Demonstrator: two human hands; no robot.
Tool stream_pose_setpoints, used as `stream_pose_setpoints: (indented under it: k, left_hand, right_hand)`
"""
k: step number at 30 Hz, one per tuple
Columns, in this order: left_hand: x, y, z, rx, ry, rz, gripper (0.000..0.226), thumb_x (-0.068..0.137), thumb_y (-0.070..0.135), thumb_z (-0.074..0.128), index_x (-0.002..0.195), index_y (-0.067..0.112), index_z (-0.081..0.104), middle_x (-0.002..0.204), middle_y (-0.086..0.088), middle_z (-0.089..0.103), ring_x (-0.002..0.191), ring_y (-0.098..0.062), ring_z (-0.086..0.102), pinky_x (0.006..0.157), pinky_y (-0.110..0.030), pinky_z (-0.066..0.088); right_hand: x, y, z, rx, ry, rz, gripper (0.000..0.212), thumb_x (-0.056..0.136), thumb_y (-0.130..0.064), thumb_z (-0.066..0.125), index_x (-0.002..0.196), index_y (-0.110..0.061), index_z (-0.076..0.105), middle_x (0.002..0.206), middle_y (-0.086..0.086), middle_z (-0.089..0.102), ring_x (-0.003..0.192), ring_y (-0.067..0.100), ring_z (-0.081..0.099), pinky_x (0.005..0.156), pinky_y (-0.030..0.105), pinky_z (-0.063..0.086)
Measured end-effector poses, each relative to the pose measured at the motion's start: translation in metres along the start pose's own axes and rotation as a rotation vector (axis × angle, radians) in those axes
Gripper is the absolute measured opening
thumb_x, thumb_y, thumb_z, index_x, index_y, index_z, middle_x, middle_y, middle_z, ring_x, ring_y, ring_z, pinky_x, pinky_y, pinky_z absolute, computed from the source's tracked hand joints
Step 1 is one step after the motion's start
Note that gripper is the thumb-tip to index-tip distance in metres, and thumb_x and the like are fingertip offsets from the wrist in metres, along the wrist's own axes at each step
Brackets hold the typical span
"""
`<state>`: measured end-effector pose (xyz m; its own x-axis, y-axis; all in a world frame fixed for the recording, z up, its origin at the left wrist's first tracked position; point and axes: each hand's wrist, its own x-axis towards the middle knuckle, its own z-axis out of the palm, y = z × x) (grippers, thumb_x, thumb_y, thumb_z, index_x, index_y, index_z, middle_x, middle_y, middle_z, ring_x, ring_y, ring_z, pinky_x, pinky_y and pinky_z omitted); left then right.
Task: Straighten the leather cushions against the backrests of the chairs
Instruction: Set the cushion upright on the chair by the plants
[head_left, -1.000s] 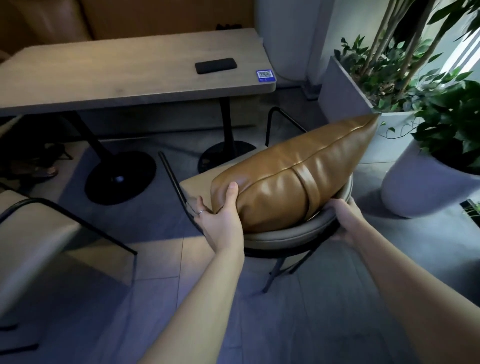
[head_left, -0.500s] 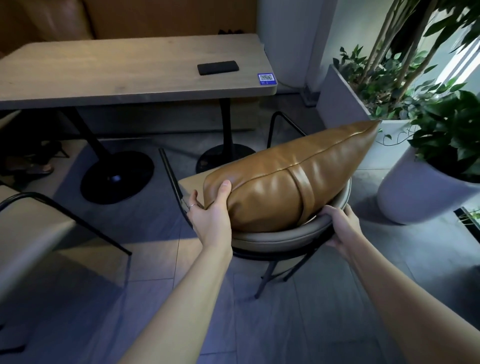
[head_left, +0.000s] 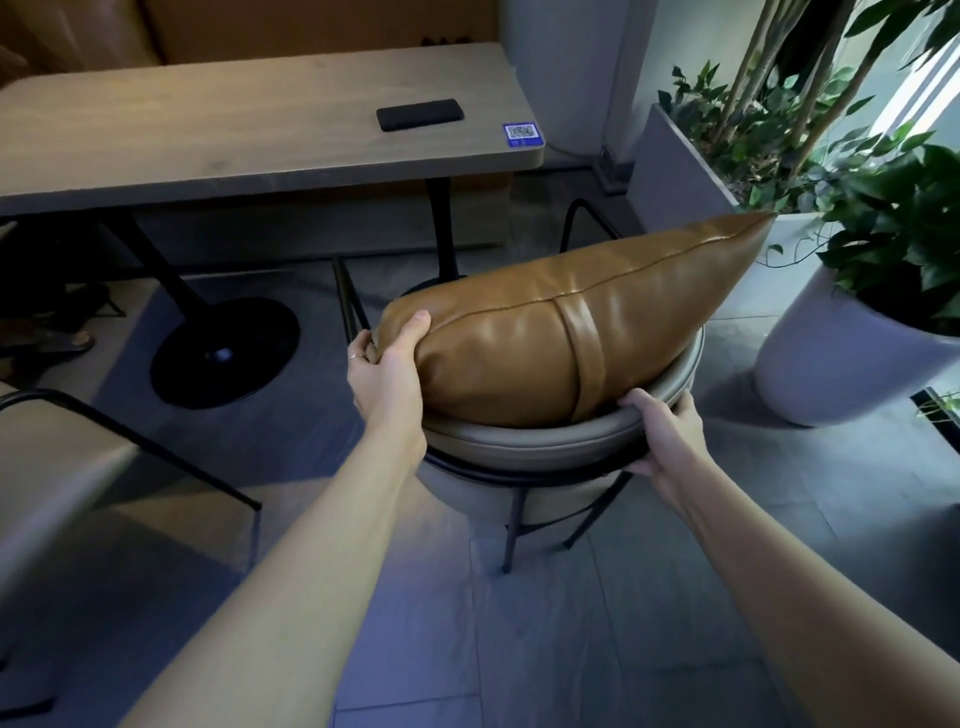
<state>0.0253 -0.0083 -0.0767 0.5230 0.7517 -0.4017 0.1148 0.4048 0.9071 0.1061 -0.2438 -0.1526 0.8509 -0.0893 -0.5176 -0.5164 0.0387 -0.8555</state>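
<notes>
A tan leather cushion (head_left: 561, 332) with a centre strap lies along the curved beige backrest (head_left: 524, 449) of a black-framed chair, its right corner pointing up toward the planters. My left hand (head_left: 387, 371) grips the cushion's left end, thumb on top and fingers behind it. My right hand (head_left: 662, 439) holds the backrest's rim at its right side, just below the cushion. The chair's seat is hidden behind the cushion.
A wooden table (head_left: 218, 135) on black pedestal bases stands beyond the chair, with a black phone (head_left: 420, 114) and a blue QR sticker (head_left: 523, 135) on it. Two white planters (head_left: 841, 364) with leafy plants crowd the right. Another beige chair (head_left: 57, 467) sits at left.
The cushion's left end has shifted right and up along the backrest with my left hand. My right hand's grip on the rim has slid slightly; the view has moved closer.
</notes>
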Motion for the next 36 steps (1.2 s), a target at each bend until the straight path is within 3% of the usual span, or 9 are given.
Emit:
stream_pose_setpoints:
  k: [2,7,10,16,21,25,29,33,36]
  left_hand:
    - [0.009,0.006,-0.004,-0.004,0.000,0.005,0.097,0.060,0.051,0.086,0.147,0.030,0.048,0.141,0.001,0.060,0.121,-0.024,0.061,0.112,-0.044,0.046]
    - [0.039,0.017,-0.019,-0.029,-0.008,0.011,0.097,0.055,0.050,0.088,0.143,0.028,0.053,0.132,-0.003,0.065,0.114,-0.025,0.066,0.106,-0.043,0.051]
    - [0.059,0.024,-0.024,-0.046,0.019,0.018,0.089,0.057,0.046,0.089,0.138,0.026,0.057,0.127,-0.004,0.069,0.110,-0.025,0.069,0.103,-0.043,0.054]
    - [0.097,0.038,-0.034,-0.055,0.088,0.062,0.079,0.062,0.040,0.089,0.133,0.023,0.061,0.121,-0.005,0.071,0.106,-0.024,0.071,0.099,-0.044,0.057]
    - [0.121,0.055,-0.037,0.022,0.157,0.117,0.081,0.066,0.049,0.089,0.137,0.027,0.057,0.129,0.000,0.066,0.112,-0.021,0.067,0.104,-0.041,0.054]
    - [0.129,0.071,-0.029,0.254,0.328,0.339,0.076,0.087,0.046,0.077,0.153,0.032,0.043,0.156,-0.001,0.049,0.138,-0.023,0.051,0.115,-0.035,0.040]
    - [0.104,0.079,-0.010,0.685,0.426,0.659,0.065,0.100,0.028,0.061,0.158,0.035,0.033,0.173,-0.008,0.021,0.158,-0.029,0.022,0.126,-0.056,0.018]
    - [0.062,0.074,0.028,1.092,0.186,0.868,0.079,0.094,0.047,0.066,0.161,0.043,0.025,0.176,-0.008,0.001,0.160,-0.036,-0.001,0.123,-0.067,0.006]
    - [0.047,0.053,0.056,1.281,-0.120,0.711,0.105,0.080,0.074,0.066,0.163,0.047,0.008,0.175,-0.007,-0.014,0.158,-0.040,-0.016,0.115,-0.077,-0.001]
  right_hand:
    - [-0.001,0.001,0.009,-0.016,-0.001,0.003,0.079,0.063,-0.031,0.075,0.137,-0.027,0.048,0.126,0.001,0.061,0.110,0.028,0.062,0.072,0.058,0.062]
    - [-0.004,0.004,0.039,-0.022,-0.006,0.008,0.093,0.058,-0.038,0.075,0.144,-0.034,0.040,0.131,-0.004,0.059,0.110,0.023,0.059,0.080,0.057,0.061]
    - [-0.005,0.005,0.059,-0.043,-0.010,0.024,0.105,0.057,-0.043,0.075,0.151,-0.039,0.028,0.138,-0.007,0.054,0.116,0.025,0.056,0.086,0.057,0.059]
    - [-0.002,0.006,0.098,-0.025,-0.044,0.028,0.106,0.073,-0.037,0.076,0.157,-0.040,0.012,0.144,-0.006,0.045,0.119,0.024,0.050,0.095,0.056,0.054]
    - [0.002,0.004,0.132,-0.008,-0.086,0.055,0.119,0.061,-0.048,0.078,0.155,-0.048,0.004,0.160,-0.005,0.030,0.133,0.028,0.044,0.103,0.060,0.047]
    - [0.009,0.001,0.151,-0.009,-0.096,0.082,0.117,0.073,-0.046,0.080,0.155,-0.049,-0.003,0.160,-0.003,0.031,0.135,0.031,0.042,0.106,0.060,0.044]
    - [0.009,-0.004,0.157,-0.040,-0.115,0.133,0.119,0.076,-0.045,0.081,0.156,-0.048,-0.008,0.162,-0.002,0.026,0.139,0.033,0.039,0.106,0.059,0.045]
    - [0.010,-0.013,0.135,-0.117,-0.174,0.179,0.112,0.071,-0.055,0.082,0.153,-0.050,0.006,0.157,0.005,0.037,0.127,0.041,0.051,0.096,0.064,0.051]
    - [0.017,-0.028,0.125,-0.150,-0.144,0.170,0.097,0.077,-0.049,0.079,0.150,-0.045,0.014,0.138,0.013,0.052,0.099,0.040,0.067,0.080,0.055,0.061]
